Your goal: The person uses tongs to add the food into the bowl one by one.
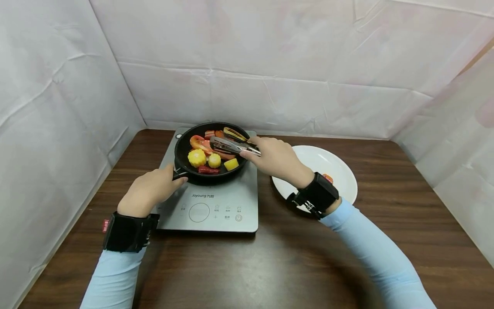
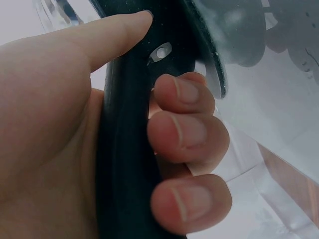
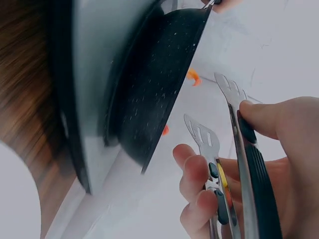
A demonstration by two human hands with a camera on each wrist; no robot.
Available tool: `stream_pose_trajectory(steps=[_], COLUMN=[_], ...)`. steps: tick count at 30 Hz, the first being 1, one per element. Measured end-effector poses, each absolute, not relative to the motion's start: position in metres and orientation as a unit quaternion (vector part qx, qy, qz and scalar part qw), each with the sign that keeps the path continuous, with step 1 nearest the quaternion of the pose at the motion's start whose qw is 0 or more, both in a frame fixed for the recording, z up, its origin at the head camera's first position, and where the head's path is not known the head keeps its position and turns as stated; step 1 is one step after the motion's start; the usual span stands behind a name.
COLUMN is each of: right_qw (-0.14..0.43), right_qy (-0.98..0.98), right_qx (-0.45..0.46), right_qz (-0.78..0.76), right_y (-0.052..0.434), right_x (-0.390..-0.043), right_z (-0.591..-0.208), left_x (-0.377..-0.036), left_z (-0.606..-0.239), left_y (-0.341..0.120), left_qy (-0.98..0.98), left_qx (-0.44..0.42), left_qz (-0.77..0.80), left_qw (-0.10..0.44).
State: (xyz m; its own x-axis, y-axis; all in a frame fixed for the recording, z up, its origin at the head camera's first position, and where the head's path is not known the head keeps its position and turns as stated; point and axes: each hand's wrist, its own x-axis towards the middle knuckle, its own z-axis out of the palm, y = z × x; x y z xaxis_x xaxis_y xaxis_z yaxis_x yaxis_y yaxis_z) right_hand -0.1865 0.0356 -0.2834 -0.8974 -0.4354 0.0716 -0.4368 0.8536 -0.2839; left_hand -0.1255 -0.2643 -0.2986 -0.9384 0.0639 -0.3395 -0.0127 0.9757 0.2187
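My left hand (image 1: 151, 192) grips the black handle (image 2: 124, 154) of a frying pan (image 1: 180, 151), its fingers curled round it and the thumb along the top. The pan sits on a silver induction cooker (image 1: 170, 219). Inside lie corn pieces (image 1: 197, 158), a yellow block (image 1: 231, 164), a dark red piece (image 1: 208, 170) and red pepper slices (image 1: 198, 142). Over the pan's right side, my right hand (image 1: 283, 159) holds metal tongs (image 1: 227, 146) with black grips. In the right wrist view the tongs' (image 3: 244, 159) two slotted tips stand apart with nothing between them.
A white plate (image 1: 343, 171) is right of the cooker, partly under my right wrist, with a small orange-red piece (image 1: 328, 177) on it. Both stand on a dark wooden table (image 1: 247, 270). White sheeting (image 1: 270, 98) encloses the back and sides.
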Motion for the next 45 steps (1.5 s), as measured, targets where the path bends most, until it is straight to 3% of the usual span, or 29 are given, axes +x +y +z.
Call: stream_pose_trajectory(steps=[15,30,45], right_qw=[0.026,-0.024,-0.022], right_qy=[-0.972,-0.989,-0.993], right_qx=[0.178,0.108,0.083], right_qz=[0.149,0.097,0.075], right_y=[0.122,0.215,0.252], right_x=[-0.170,-0.142,-0.121], right_z=[-0.293,-0.315,-0.340], left_x=[-0.125,-0.127,-0.126], left_z=[-0.296,-0.298,-0.298], left_y=[-0.270,-0.270,-0.271], left_qy=[0.978,0.978,0.977], left_qx=[0.023,0.015,0.020], left_qz=[0.116,0.107,0.113], left_qw=[0.169,0.178,0.182])
